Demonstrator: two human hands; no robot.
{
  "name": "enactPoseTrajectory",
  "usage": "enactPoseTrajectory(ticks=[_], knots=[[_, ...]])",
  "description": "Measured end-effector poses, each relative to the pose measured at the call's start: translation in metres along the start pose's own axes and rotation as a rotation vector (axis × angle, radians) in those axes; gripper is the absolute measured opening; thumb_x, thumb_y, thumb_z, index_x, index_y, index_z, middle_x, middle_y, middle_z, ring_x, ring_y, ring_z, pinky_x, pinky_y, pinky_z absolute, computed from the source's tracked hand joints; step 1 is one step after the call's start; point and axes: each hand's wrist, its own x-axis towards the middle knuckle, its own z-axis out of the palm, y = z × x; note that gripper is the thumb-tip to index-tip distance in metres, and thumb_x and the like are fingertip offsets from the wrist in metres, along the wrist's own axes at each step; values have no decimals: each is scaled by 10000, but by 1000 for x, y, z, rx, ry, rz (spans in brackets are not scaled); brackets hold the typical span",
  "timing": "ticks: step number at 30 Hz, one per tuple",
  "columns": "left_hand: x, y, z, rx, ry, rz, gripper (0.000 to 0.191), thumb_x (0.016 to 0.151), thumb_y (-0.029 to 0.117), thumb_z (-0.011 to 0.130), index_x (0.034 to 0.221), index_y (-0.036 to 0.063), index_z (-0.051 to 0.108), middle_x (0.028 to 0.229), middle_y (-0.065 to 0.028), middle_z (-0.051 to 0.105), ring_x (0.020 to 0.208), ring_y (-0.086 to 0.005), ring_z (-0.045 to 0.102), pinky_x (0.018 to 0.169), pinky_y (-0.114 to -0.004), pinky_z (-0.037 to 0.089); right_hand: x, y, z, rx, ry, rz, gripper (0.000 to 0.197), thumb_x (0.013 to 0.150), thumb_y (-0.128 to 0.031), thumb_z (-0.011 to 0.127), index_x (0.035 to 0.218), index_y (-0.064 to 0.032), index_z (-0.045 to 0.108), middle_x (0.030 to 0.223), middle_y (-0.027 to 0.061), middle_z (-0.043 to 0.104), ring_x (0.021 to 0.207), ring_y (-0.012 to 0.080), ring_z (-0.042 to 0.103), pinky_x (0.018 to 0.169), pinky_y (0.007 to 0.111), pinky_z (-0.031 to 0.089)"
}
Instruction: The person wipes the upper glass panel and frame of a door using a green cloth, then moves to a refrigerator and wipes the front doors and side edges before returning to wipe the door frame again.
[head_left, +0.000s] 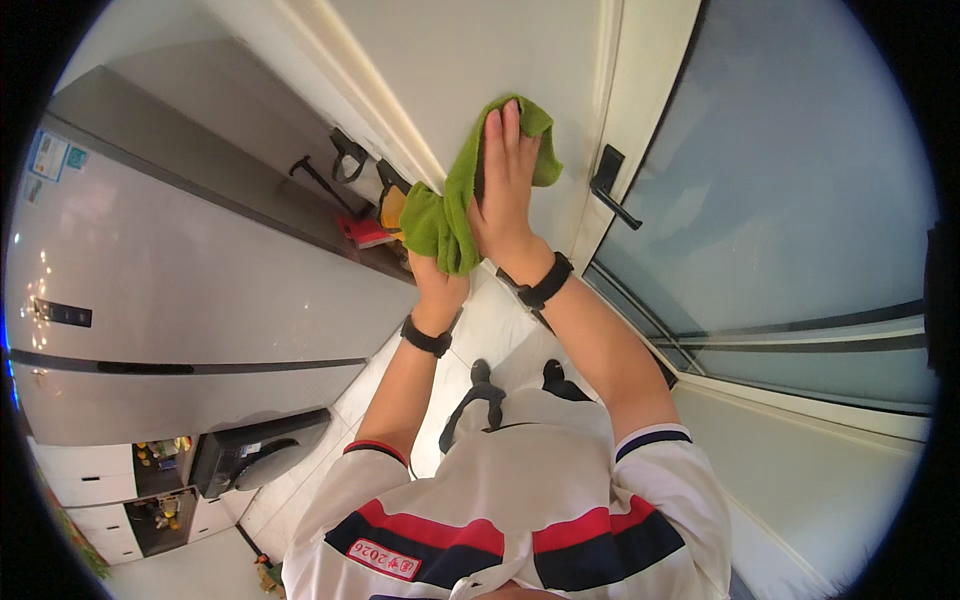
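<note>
A green cloth (466, 161) is spread over the edge and face of a pale wall panel (480, 52). My right hand (506, 187) lies with its fingers extended on the cloth, pressing it against the pale surface. Below and to the left, my left hand (437, 283) is wrapped by the lower, bunched part of the cloth at the panel's edge; its fingers are hidden under the fabric. Each wrist wears a black strap. A black door handle (615, 187) is just right of my right hand.
On the left stands a large grey refrigerator (225, 285). Bags (364, 176) and a red item (365, 231) sit in the gap behind it. To the right is a glazed door (772, 172). A black front-loading appliance (259, 452) and white cabinets (82, 465) are at lower left.
</note>
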Motion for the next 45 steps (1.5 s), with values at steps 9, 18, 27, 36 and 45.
enactPoseTrajectory(ticks=[9,18,27,36,45], knots=[[57,15,-21,18,-70,199,457,835,10,596,1278,-50,499,1309,-200,524,1234,-342,482,1049,-415,331,42,-35,-16,-30,25,-112,699,735,-11,570,1405,2,369,1483,235,301,1279,491,337,1093,580,182],[94,18,-27,-189,-27,204,473,807,76,669,1243,-32,522,1247,-215,543,1140,-404,514,968,-426,407,46,-39,9,-139,90,-154,706,878,-165,508,1472,25,177,1518,291,151,1381,475,194,1110,576,116],[28,-36,-18,-292,-222,146,421,779,34,638,1186,-40,557,1215,-234,551,1147,-461,488,1008,-491,380,-17,-10,25,172,87,189,726,951,-207,522,1489,-25,70,1431,134,294,1256,237,354,1067,372,291],[28,-44,-15,-298,-348,241,440,753,19,642,1182,-33,560,1225,-230,538,1178,-462,457,1042,-514,337,4,-24,13,-33,29,97,800,914,-158,518,1486,14,-14,1531,192,130,1383,298,185,1138,405,137],[-47,-71,4,-352,-459,-70,394,745,-31,613,1137,-28,579,1168,-229,543,1119,-453,465,1026,-471,364,-56,19,23,-153,36,56,920,893,-322,597,1488,14,-19,1547,191,106,1400,305,206,1150,437,132]])
